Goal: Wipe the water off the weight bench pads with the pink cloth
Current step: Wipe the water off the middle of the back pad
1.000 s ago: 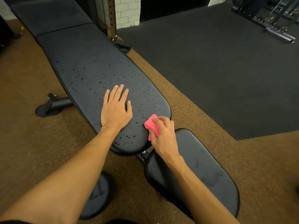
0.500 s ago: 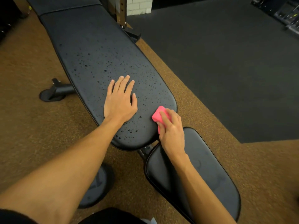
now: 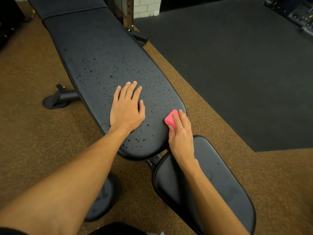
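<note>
The long black back pad (image 3: 105, 53) of the weight bench runs from the near centre to the far left, dotted with many water drops. My left hand (image 3: 127, 109) lies flat on it, fingers straight, near its rounded near end. My right hand (image 3: 181, 134) presses the folded pink cloth (image 3: 171, 120) onto the pad's near right edge, fingers curled over the cloth. The smaller black seat pad (image 3: 225, 189) lies under my right forearm and shows faint damp smears.
A black bench foot (image 3: 57, 99) sticks out at the left on brown speckled flooring (image 3: 33, 133). A round base (image 3: 101, 197) sits below my left arm. Dark rubber matting (image 3: 237, 73) covers the right. A rack post (image 3: 127, 12) and white brick wall stand behind.
My right hand has slid the pink cloth a little farther along the back pad's right edge. My left hand has stayed flat in the same place. The camera has tilted slightly.
</note>
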Demonstrator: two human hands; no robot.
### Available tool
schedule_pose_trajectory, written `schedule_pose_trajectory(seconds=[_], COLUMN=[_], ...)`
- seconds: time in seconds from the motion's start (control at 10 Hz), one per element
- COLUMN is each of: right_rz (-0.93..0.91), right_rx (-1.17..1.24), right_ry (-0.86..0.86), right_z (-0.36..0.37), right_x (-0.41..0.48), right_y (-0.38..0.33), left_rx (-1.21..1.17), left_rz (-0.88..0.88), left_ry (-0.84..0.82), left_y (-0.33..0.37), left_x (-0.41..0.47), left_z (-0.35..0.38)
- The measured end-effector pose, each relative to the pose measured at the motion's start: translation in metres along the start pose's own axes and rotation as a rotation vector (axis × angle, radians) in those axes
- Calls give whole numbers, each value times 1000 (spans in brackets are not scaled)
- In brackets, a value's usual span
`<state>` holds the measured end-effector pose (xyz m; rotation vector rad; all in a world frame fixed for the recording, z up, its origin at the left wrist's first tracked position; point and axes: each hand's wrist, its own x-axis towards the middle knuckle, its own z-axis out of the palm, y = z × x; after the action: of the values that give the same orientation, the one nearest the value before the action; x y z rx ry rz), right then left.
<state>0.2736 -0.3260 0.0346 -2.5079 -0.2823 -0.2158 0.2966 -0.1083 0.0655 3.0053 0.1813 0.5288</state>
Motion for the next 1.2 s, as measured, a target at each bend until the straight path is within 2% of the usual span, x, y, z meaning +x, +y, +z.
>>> schedule_pose_trajectory(seconds=[0.1, 0.3, 0.5, 0.6, 0.7, 0.8, 0.9, 1.0, 1.1, 1.2], right_rz=[3, -224, -2, -87, -239, -135, 5, -45, -226, -147], right_rx=[24, 15, 54, 83, 32, -12, 27, 66, 34, 11], right_ry=[-26, -105, -59, -98, -132, -88, -67, -91, -128, -88], right_z=[11, 4, 16, 23, 13, 8, 21, 31, 22, 10], right_x=[16, -4, 29, 25, 11, 18, 37, 35, 17, 18], right_y=[-17, -7, -19, -30, -12, 2, -17, -35, -20, 3], left_rx=[-2, -18, -2, 0, 3, 7, 14, 11, 12, 11], left_rz=[0, 2, 0, -2, -1, -5, -5, -4, -2, -7], left_ry=[9, 19, 8, 8, 7, 6, -2, 0, 0, -8], left_y=[0, 0, 1, 0, 0, 0, 1, 0, 0, 1], left_x=[0, 1, 1, 1, 1, 1, 1, 1, 1, 1], left_z=[1, 2, 1, 2, 2, 1, 1, 2, 2, 1])
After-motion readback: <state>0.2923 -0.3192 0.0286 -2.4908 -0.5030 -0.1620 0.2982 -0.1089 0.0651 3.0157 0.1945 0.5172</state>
